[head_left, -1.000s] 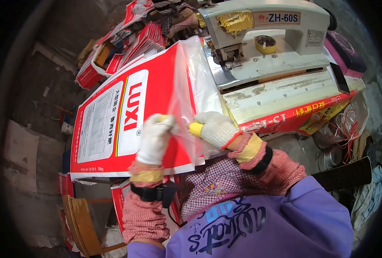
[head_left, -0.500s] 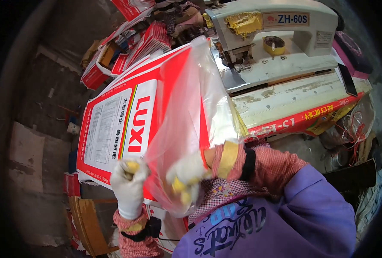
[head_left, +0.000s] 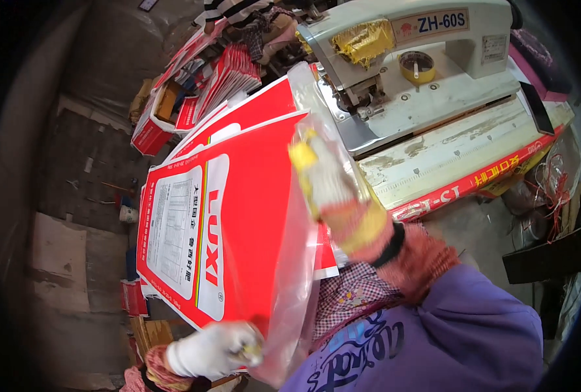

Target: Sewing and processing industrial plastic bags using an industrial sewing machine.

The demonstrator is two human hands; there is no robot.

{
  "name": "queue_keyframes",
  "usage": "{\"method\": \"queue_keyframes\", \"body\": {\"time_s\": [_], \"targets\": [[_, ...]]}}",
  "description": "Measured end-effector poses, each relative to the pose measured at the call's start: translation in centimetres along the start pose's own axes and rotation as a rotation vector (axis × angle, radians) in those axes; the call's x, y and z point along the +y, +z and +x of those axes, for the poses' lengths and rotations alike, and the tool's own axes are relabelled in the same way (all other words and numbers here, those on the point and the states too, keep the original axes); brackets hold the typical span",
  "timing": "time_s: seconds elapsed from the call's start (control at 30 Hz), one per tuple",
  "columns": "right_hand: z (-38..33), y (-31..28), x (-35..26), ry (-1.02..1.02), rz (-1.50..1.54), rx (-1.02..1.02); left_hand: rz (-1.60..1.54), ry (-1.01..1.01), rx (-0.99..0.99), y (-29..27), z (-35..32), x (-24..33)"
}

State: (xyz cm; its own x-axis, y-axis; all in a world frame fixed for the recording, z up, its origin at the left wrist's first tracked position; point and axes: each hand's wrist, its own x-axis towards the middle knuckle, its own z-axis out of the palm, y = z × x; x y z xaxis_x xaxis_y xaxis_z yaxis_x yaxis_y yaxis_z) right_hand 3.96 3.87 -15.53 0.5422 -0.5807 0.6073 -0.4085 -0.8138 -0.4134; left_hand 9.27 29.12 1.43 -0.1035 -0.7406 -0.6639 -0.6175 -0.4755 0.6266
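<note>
A large red and white printed sack (head_left: 238,215) lies flat in front of me, with a clear plastic liner (head_left: 297,287) at its right side. My left hand (head_left: 212,349), in a white glove, grips the near corner of the sack and liner. My right hand (head_left: 326,179), gloved white with yellow fingertips, is pushed up inside the clear liner toward the far end of the sack. Its fingers show through the plastic and are blurred.
A cream industrial sewing machine (head_left: 421,59) stands on a worn table (head_left: 460,150) to the right. More red sacks (head_left: 225,85) are stacked at the back, where another person (head_left: 251,19) sits. Red boxes (head_left: 150,130) and cardboard (head_left: 58,261) lie on the floor at left.
My left hand has slid down from the sack's middle to its near corner. My right hand dipped low, then pushed up inside the clear liner toward the far end.
</note>
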Motion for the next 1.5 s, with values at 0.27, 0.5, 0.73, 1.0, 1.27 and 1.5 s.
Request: {"method": "queue_keyframes", "body": {"time_s": [0.27,0.5,0.73,1.0,1.27,1.5], "targets": [[-7.6,-6.9,-9.1,-0.36,0.784,-0.963,-0.12,0.265,1.057,-1.1,-0.2,3.7],[-4.3,-3.7,-8.0,-0.872,1.037,-1.147,0.103,0.258,1.324,0.4,-3.2,2.4],[2.0,4.6,-4.5,-0.296,0.402,-0.285,0.503,0.248,0.329,2.8,-2.2,1.8],[4.7,12.5,1.2,0.063,0.409,0.128,0.255,-0.149,-0.653,1.1,-0.3,1.1],[2.5,2.5,-3.7,0.21,1.028,0.013,1.477,0.471,0.767,-9.8,12.7,13.5],[0.7,-3.3,-2.5,0.111,0.834,-0.864,1.639,0.192,0.323,-10.1,21.5,9.0]]}}
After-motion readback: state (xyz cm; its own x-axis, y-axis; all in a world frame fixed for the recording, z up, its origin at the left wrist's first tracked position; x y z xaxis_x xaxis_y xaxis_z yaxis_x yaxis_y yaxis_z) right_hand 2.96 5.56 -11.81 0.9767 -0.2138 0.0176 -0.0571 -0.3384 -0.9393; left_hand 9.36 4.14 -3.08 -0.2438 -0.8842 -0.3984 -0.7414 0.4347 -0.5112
